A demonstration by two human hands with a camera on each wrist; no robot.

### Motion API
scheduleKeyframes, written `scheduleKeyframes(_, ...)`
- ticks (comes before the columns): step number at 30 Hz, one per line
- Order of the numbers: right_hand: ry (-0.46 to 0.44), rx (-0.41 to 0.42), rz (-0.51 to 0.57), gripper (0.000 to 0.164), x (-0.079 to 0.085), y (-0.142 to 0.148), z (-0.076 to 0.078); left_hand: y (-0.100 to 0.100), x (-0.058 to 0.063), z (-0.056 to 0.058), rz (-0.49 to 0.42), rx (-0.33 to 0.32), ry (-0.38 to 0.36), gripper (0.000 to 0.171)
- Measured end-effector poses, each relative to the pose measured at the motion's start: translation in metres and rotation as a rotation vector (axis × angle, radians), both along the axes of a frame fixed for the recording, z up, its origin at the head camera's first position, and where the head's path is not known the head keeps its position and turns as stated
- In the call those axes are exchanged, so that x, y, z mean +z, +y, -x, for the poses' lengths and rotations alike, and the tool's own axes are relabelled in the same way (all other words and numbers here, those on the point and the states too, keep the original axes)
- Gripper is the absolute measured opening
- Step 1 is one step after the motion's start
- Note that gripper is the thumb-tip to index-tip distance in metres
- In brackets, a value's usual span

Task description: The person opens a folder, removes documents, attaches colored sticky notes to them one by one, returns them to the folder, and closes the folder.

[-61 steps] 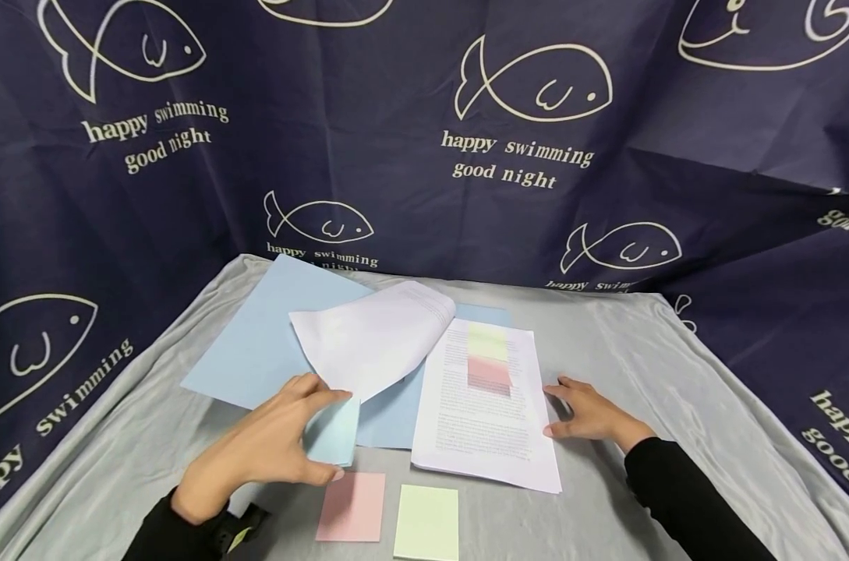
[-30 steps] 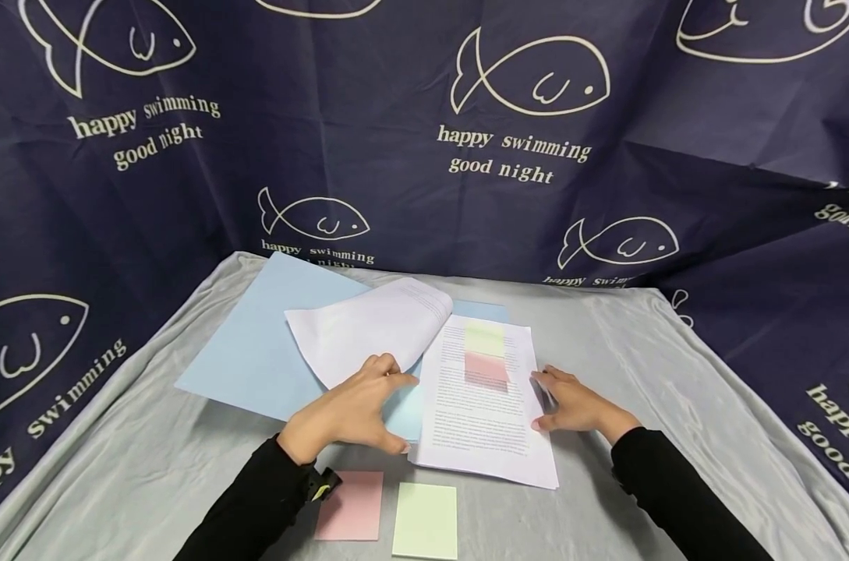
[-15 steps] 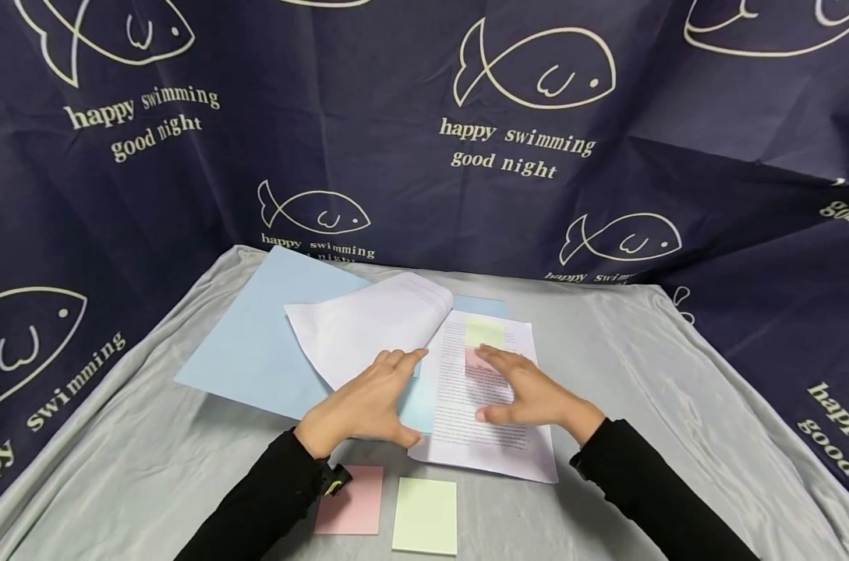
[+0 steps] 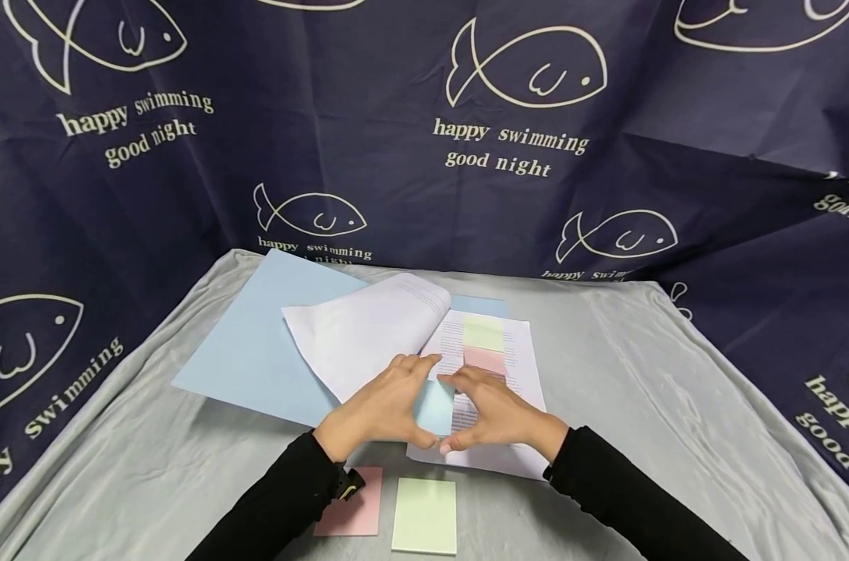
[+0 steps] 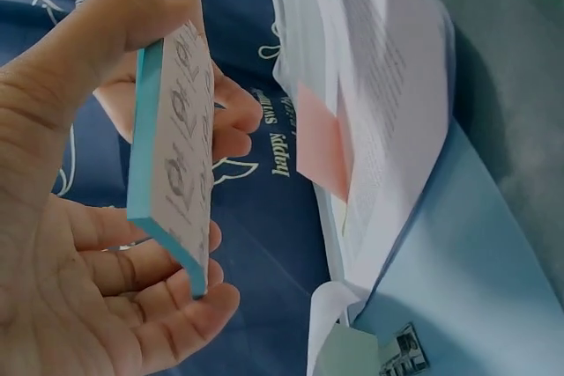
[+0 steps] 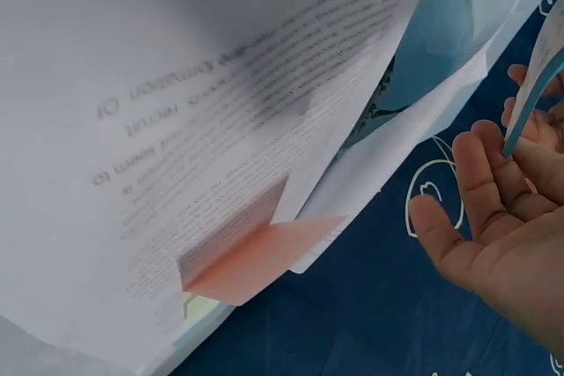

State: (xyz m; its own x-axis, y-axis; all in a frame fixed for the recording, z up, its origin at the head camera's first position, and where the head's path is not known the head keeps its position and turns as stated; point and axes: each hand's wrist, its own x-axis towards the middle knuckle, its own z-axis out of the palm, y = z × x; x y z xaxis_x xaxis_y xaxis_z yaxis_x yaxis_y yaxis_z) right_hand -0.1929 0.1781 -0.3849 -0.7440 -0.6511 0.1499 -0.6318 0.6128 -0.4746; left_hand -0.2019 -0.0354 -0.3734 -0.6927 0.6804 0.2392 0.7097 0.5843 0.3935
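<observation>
My left hand [image 4: 378, 409] holds a light blue sticky note pad [image 4: 434, 409] by its edges between thumb and fingers. In the left wrist view the printed backing of the pad [image 5: 183, 121] shows. My right hand [image 4: 501, 413] is at the pad's right side, fingers and thumb spread; whether they touch it is hard to tell. Below both hands lies a stack of printed sheets [image 4: 525, 362] with a green sticky note [image 4: 483, 331] and a pink sticky note [image 4: 487, 358] on it. The pink note [image 6: 269, 257] sticks up in the right wrist view.
A blue folder [image 4: 249, 343] lies under the sheets, its left cover raised off the cloth. Turned-over pages [image 4: 368, 327] curl across it. In front are a pink sticky note pad [image 4: 364, 510] and a green one [image 4: 426, 514]. A patterned curtain [image 4: 368, 117] stands behind.
The left hand has carried the blue pad rightward over the printed sheets. The right hand has left the sheets' right edge and come left to the pad.
</observation>
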Motion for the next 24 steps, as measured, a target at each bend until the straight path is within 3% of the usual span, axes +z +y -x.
scheduleKeyframes(10, 0.039, 0.011, 0.042, 0.082, -0.006, 0.003, 0.001, -0.003, -0.006, 0.001, 0.036, -0.011, 0.007, 0.097)
scheduleKeyframes(15, 0.025, 0.025, 0.068, 0.079, -0.008, 0.007, 0.001, -0.009, -0.009, 0.001, 0.035, -0.032, -0.040, 0.093)
scheduleKeyframes(20, 0.001, 0.049, 0.075, 0.081, -0.008, 0.011, 0.002, -0.017, -0.012, 0.001, -0.041, -0.035, -0.143, 0.099)
scheduleKeyframes(24, -0.032, 0.055, 0.074, 0.091, -0.007, 0.010, 0.000, -0.020, -0.014, 0.001, -0.117, -0.030, -0.171, 0.103)
